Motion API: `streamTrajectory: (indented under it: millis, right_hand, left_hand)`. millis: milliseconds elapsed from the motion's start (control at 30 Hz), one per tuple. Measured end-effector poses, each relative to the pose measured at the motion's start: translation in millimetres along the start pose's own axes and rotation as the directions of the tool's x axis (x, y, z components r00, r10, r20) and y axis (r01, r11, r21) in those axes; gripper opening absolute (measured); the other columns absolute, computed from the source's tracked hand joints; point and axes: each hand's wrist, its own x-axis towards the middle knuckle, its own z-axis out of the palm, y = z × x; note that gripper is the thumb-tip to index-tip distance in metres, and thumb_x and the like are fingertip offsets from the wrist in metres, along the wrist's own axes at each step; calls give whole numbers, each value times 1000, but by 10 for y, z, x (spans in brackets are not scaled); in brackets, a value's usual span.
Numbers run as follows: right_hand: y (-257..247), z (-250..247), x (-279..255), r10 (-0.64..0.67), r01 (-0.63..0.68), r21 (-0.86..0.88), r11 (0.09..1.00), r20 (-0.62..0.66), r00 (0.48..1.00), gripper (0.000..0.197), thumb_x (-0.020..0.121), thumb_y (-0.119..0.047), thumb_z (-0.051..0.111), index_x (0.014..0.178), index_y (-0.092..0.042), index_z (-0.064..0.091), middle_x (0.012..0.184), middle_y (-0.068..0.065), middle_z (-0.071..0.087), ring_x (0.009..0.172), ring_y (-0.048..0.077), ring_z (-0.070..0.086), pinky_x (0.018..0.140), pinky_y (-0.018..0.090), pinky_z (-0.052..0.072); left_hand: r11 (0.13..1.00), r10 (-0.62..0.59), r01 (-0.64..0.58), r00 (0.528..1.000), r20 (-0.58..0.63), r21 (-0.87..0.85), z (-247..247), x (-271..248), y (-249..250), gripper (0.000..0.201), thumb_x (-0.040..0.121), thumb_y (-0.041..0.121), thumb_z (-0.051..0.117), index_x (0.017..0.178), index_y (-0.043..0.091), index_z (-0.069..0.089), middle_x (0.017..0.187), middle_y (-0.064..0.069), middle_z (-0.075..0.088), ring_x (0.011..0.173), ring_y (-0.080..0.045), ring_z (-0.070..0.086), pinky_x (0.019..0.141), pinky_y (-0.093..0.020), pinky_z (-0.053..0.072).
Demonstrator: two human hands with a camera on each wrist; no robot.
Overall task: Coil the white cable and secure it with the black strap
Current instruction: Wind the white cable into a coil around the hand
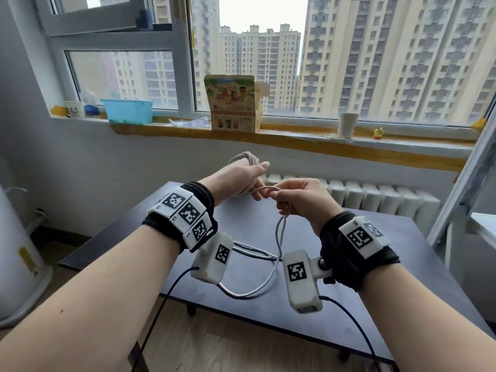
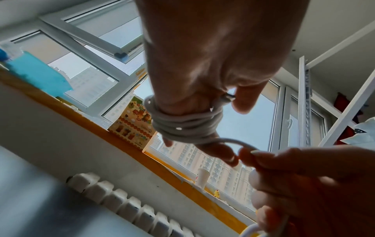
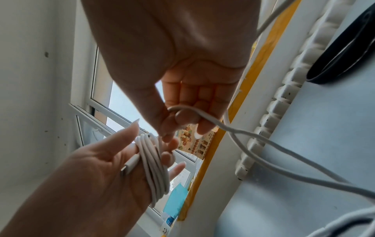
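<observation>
- Above dark rectangular table (image 1: pixel 375 277): thin white cable (image 3: pixel 154 165) wound in several turns around left hand (image 1: pixel 236 174), fingers straight, together.
- Right hand (image 1: pixel 300 200) pinching loose white strand, slack trailing onto table.
- No readable writing on cable.

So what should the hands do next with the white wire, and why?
Probably one more wrap: the right hand pinches the white cable beside the left hand, whose fingers already wear several turns. A long loose stretch hangs down to the dark table, so the coiling is not finished. I cannot see for sure where the black strap is.
</observation>
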Motion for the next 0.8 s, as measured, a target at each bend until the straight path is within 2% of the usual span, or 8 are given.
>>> streamTrajectory:
  millis: [67,167,200,300,400,533,667,800]
  right_hand:
    - [-1,-16,4,0,0,-6,1000,-24,1000,8,80,-2,65,74,-6,68,58,5,55,51,13,49,58,26,44]
    - [-14,-39,15,-2,1,-13,1000,-72,997,4,78,-3,68,74,-6,67,58,5,55,45,8,49,52,22,44]
    - [-18,-51,25,-2,1,-8,1000,-82,997,6,77,-2,69,73,-6,67,58,4,56,42,5,48,49,19,44]
    - [-31,-81,52,0,1,9,1000,-107,994,10,74,1,70,70,-8,66,61,6,58,39,2,48,46,16,45]
    - [-32,-104,66,-1,2,7,1000,-132,991,8,73,-2,72,72,-7,66,63,6,58,41,2,49,46,17,45]
    - [-26,-145,75,2,-4,-16,1000,-153,988,7,73,-4,72,72,-8,67,58,4,56,40,2,47,44,17,44]
    - [34,-199,112,37,-38,-1,999,-165,986,11,79,-14,71,74,-8,64,56,2,55,37,3,44,47,19,46]
    - [172,-283,137,112,-107,33,994,-216,970,13,82,-17,69,75,-8,64,59,4,56,34,4,42,47,20,48]
  left_hand:
    - [1000,4,-4,1000,30,-1,18,5,10,46,101,32,33,75,2,57,74,-16,63,58,-18,55,60,-16,44]
    - [999,-25,26,999,35,-31,64,27,21,29,100,30,38,89,5,49,65,-11,57,51,-16,48,50,-16,42]
    - [999,-23,24,999,38,-32,75,32,22,27,99,29,41,89,5,49,62,-10,55,50,-15,47,49,-17,41]
    - [999,27,-29,996,83,17,79,46,10,27,95,26,51,74,8,54,58,-7,49,44,-9,45,45,-15,37]
    - [997,37,-42,996,81,62,79,35,18,22,88,25,62,80,5,56,58,-3,46,43,-5,42,42,-13,35]
    - [999,19,-20,999,44,25,44,34,-4,22,79,20,72,79,6,55,58,-2,46,49,-10,40,42,-14,34]
    - [991,22,-40,991,-134,-126,11,45,-25,22,75,14,75,67,13,55,56,-1,49,49,-11,43,43,-16,36]
    - [895,-37,-129,932,-360,-427,-99,66,-30,23,77,11,73,68,17,53,48,9,46,42,-5,39,52,-22,41]
